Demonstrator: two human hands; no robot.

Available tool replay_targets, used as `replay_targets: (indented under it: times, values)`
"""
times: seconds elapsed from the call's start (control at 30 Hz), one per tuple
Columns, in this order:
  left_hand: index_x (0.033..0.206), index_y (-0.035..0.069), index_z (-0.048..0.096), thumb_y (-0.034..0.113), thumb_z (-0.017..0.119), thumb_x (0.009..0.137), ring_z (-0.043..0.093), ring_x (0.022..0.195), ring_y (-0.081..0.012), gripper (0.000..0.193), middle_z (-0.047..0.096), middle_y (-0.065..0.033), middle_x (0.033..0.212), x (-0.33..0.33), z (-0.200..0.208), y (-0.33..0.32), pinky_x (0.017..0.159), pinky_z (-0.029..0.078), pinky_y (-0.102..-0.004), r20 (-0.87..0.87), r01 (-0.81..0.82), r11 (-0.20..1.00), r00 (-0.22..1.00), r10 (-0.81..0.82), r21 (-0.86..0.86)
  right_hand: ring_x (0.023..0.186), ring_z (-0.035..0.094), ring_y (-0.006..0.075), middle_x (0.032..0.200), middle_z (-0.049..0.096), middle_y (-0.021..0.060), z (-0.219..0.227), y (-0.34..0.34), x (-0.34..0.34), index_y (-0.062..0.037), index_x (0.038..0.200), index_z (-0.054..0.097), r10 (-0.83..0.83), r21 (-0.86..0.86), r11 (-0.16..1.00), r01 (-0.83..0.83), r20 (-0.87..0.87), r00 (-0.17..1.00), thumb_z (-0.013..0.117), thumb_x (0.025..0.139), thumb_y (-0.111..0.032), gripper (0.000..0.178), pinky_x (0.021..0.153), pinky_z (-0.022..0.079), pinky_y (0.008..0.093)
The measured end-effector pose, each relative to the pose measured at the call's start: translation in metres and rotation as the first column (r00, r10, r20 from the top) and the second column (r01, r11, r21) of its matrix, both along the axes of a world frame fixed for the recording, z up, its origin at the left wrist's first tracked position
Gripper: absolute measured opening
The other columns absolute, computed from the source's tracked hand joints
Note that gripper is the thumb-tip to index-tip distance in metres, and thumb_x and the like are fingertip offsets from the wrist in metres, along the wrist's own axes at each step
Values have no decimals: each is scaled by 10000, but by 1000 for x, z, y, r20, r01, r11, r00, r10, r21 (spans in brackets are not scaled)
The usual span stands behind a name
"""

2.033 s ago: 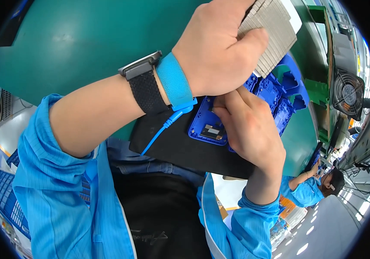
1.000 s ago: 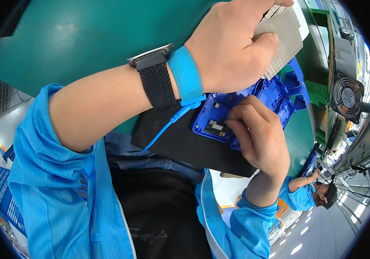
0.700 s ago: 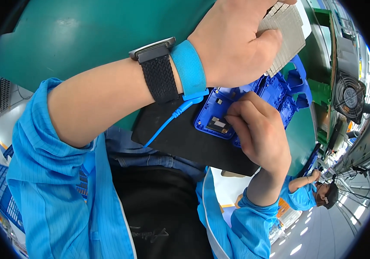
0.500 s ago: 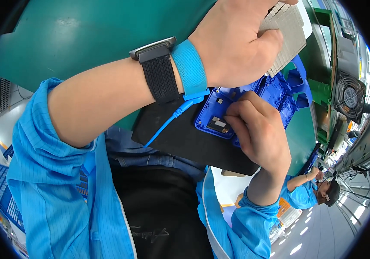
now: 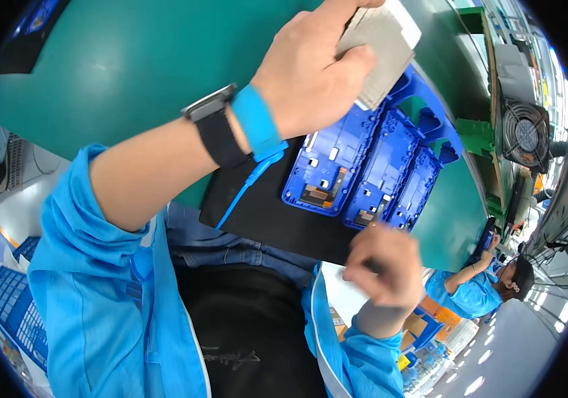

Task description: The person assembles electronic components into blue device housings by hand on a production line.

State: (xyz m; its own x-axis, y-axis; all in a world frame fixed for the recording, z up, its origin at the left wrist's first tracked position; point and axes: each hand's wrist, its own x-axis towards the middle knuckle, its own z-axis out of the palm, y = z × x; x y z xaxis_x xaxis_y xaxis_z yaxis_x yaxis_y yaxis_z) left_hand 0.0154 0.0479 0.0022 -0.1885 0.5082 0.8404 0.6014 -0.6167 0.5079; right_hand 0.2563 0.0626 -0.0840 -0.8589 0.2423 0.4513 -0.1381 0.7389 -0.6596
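Above the blue trays [image 5: 363,169], left hand [image 5: 310,73] clutching grey block [image 5: 380,46]

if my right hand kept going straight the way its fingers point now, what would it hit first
Probably the near edge of the black mat, then the blue frames lying on it. The right hand hangs at the table's near edge, fingers curled toward them. Depth is unclear, so it may pass above the mat.

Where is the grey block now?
In the head view, the grey block is at the top, held in the left hand, just above the row of blue trays on the black mat.
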Motion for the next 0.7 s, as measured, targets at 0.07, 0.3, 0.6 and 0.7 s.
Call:
replay_targets:
  times: [0.07,0.3,0.6,0.7]
  values:
    - [1302,-5,517,7,566,893,670,987,-277,412,667,-183,1080,-16,-27,-2,859,518,-343,87,82,994,993,-75,-77,710,669,287,799,669,109,-25,-23,4,-34,811,673,239,-225,954,-201,157,958,833,777,-179,219,627,529,360]
    - [1404,28,443,-12,545,904,576,1147,-188,511,609,-124,1230,-3,-83,-80,1005,450,-331,571,440,839,796,-200,-320,655,580,220,733,564,93,-147,-104,14,-47,803,599,196,-513,840,176,590,783,780,862,-245,275,575,446,342]
    - [1299,1,603,45,592,964,611,1139,-330,339,624,-206,1235,91,-139,-129,957,483,-410,699,918,242,397,-594,-315,1085,580,179,1225,607,68,-206,-148,60,-96,1317,556,-528,-991,134,28,-48,848,735,900,-375,533,875,488,313]
    - [1224,43,665,-9,583,920,620,1034,-361,320,637,-182,1141,113,-144,-137,890,496,-408,499,860,469,501,-707,-200,1178,601,256,1283,630,125,-235,-155,143,-67,1378,541,-798,-964,-32,-265,-135,588,651,955,-435,571,942,529,348]
